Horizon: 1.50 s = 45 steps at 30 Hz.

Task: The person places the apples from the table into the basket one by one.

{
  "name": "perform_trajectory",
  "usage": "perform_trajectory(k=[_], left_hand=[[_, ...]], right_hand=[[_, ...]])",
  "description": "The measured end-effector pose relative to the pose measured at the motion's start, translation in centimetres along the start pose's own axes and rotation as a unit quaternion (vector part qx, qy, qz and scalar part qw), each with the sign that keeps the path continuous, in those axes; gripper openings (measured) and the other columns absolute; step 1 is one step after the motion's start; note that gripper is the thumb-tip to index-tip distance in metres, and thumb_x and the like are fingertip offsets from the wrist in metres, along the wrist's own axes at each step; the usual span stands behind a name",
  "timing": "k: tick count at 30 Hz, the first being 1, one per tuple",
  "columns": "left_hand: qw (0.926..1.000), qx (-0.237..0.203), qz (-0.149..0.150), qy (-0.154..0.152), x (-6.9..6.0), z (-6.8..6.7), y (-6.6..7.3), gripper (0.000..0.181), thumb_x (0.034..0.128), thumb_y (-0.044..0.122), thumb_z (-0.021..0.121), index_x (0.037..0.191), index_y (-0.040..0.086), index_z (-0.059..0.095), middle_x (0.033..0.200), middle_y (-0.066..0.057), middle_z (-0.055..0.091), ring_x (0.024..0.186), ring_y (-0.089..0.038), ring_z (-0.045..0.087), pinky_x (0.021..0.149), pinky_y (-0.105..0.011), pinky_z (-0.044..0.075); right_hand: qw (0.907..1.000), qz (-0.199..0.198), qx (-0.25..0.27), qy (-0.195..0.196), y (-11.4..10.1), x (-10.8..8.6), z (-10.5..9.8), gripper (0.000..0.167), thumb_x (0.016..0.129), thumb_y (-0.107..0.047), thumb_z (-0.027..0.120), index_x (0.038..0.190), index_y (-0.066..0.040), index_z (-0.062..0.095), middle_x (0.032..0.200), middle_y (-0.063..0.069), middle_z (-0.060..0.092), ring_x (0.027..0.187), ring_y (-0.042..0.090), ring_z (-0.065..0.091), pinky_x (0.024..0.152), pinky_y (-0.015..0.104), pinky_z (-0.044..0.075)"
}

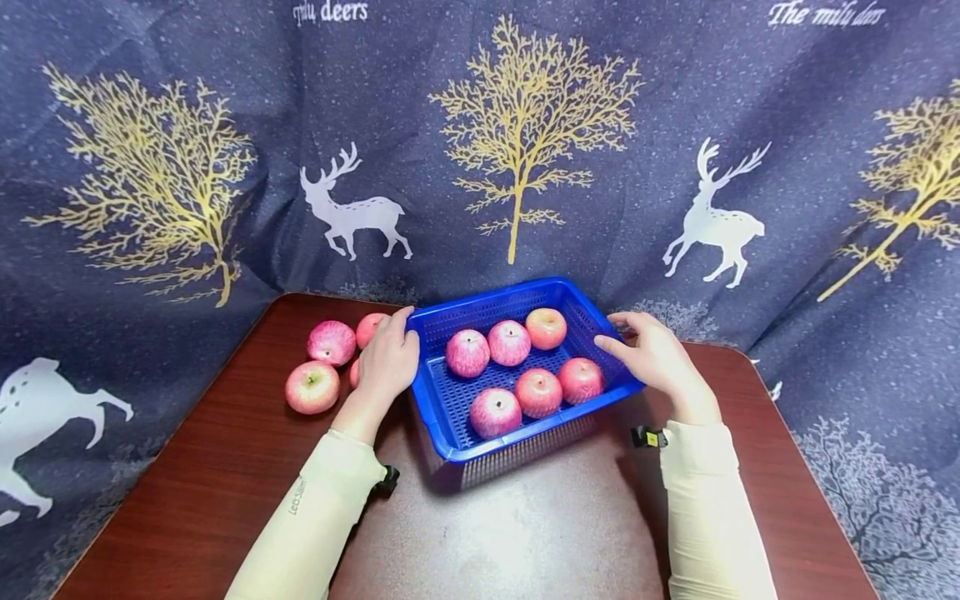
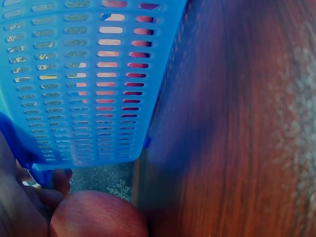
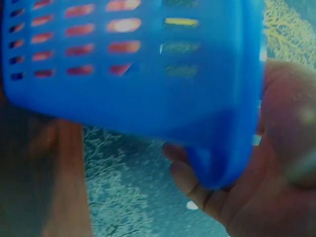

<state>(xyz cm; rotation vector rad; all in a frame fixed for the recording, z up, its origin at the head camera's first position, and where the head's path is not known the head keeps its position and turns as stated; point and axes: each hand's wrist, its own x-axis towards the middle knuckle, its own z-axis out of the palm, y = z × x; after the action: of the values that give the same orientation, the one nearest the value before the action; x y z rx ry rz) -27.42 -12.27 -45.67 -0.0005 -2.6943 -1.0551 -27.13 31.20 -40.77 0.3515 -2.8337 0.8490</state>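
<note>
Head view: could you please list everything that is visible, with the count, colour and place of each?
table: one, brown, foreground
basket: one, blue, over the table
apples inside: six, reddish, two rows of three
apples outside: four visible, reddish, left of basket, two partly hidden
cloth: one, dark blue, behind table
printed trees: three, gold, on cloth
printed deer: three clear, white, on cloth
printed shrubs: several, pale, low on cloth
lettering: two lines, white, cloth's top
sleeves: two, cream, forearms
wrist devices: two, mostly black, sleeve ends
left grip: one, bare, basket's left end
right grip: one, bare, basket's right end

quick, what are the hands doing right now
Left hand: closed, holding one end of the blue rectangular plastic basket.
Right hand: closed, holding the basket's opposite end.
</note>
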Motion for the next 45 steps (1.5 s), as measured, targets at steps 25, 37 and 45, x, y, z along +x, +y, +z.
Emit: perform_trajectory(k=[25,37,45], left_hand=[[1.0,0.0,-0.003,0.001,0.2,0.1,-0.2,0.056,0.1113,0.029,0.045,0.165,0.015,0.053,0.15,-0.02,0.06,0.133,-0.046,0.063,0.105,-0.067,0.05],[1.0,-0.003,-0.004,0.004,0.3,0.3,-0.3,0.057,0.1095,0.027,0.045,0.164,0.014,0.054,0.148,-0.021,0.062,0.131,-0.047,0.064,0.105,-0.068,0.049],[1.0,0.0,0.0,0.0,0.2,0.1,-0.3,0.056,0.1112,0.028,0.044,0.165,0.013,0.052,0.149,-0.022,0.061,0.133,-0.048,0.063,0.106,-0.066,0.05]], right_hand=[[0.9637,0.132,0.228,-0.042,3.4,1.2,2.1,0.071,0.108,-0.054,0.068,0.154,-0.001,0.062,0.138,0.029,0.069,0.096,0.016,0.074,0.078,0.027,0.061],[0.93,0.16,0.326,-0.054,3.6,1.2,2.9,0.063,0.113,-0.045,0.063,0.146,0.008,0.063,0.097,0.001,0.078,0.079,0.009,0.074,0.069,0.029,0.062],[0.8815,0.178,0.433,-0.065,3.9,1.2,3.2,0.037,0.115,-0.032,0.061,0.134,-0.001,0.067,0.096,0.001,0.079,0.078,0.012,0.077,0.067,0.031,0.065]])
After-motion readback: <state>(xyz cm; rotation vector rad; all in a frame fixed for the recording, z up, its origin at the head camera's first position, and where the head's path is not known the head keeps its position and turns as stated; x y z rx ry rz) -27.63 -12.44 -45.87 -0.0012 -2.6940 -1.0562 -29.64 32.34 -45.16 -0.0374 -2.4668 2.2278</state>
